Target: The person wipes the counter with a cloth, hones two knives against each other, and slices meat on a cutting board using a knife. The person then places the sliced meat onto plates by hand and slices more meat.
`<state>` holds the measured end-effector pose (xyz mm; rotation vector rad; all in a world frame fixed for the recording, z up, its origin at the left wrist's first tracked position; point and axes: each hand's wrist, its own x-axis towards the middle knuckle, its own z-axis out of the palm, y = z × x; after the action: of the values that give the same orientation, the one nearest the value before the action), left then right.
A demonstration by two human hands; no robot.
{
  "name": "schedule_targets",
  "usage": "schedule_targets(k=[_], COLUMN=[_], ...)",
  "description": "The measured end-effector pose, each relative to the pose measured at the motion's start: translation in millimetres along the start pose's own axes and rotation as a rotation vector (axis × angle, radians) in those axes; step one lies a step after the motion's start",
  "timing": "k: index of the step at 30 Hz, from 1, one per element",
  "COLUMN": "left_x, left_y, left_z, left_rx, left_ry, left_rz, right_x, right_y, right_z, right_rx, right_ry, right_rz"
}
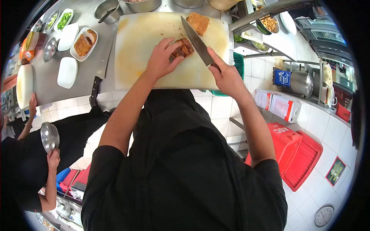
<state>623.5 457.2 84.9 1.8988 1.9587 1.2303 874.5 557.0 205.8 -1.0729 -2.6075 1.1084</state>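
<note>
Left hand holds glossy brown chopped meat between thumb and fingers on the stained white board, while the right hand grips a long steel knife, blade slanting just right of it.

The left hand is on cut meat near the middle of the board, thumb and fingers spread around it; whether it grips is unclear. The right hand grips a knife above the board's right half, tip toward the far edge. A browned block lies near the far right corner. Left of the board, a second knife lies with its handle past the table's near edge. Farther left, a dish holds slices.
</note>
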Motion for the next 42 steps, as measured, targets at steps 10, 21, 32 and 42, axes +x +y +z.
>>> schedule_targets(k=[10, 21, 32, 42], left_x=[-1.2, 1.2, 1.9, -0.1], left_y=[-7.0, -3.6, -2.0, -4.1], left_z=[15.3, 21.1, 29.2, 28.1], left_rx=[0.004, -0.072, -0.102, -0.151], left_ry=[-0.032, 0.03, 0.058, 0.113], left_rz=[-0.012, -0.054, -0.144, -0.066], right_x=[10.6, 25.6, 57.6, 61.7], right_y=[-1.7, -17.7, -48.3, -43.0], right_z=[0.1, -2.3, -24.4, -9.2], right_rx=[-0.085, -0.199, -0.368, -0.349], right_ry=[-0.13, -0.197, -0.328, -0.377], right_rz=[0.02, 0.053, 0.104, 0.132])
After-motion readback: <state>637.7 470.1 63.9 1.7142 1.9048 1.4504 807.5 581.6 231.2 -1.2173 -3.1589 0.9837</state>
